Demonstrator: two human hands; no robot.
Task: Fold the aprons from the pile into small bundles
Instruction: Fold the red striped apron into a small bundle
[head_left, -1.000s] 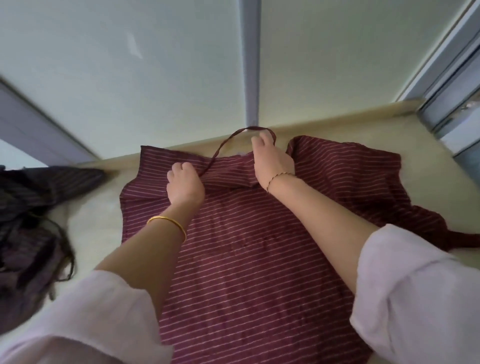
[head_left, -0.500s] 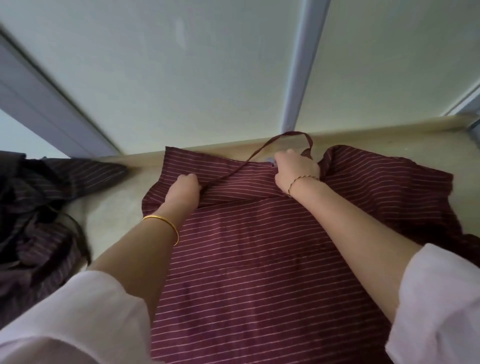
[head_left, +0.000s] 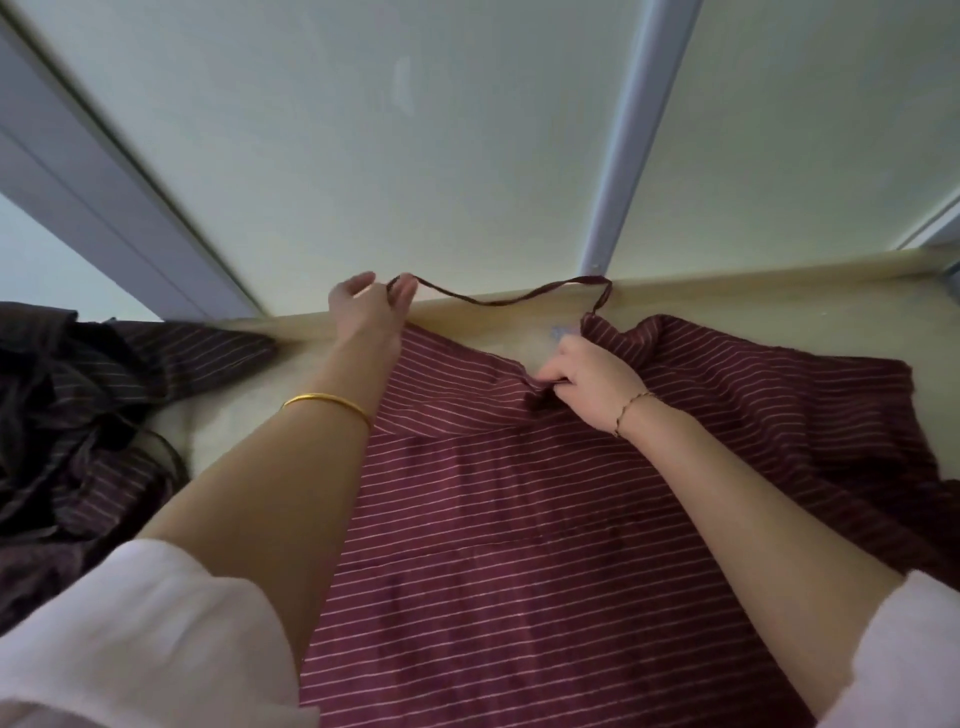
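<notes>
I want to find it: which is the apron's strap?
Find the beige ledge below the white wall. Along it, a thin dark strap runs from the left hand to the maroon striped apron. Only it is narrow and stripeless.

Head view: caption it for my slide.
Left hand holds the neck strap up while the right hand pinches the top edge of the maroon striped apron.

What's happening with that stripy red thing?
A person is folding a maroon striped apron spread on a beige surface. The left hand pinches the neck strap and holds it stretched out near the far edge. The right hand grips the bunched top edge of the apron. It is not yet a bundle. A pile of darker striped aprons waits at the left.
</notes>
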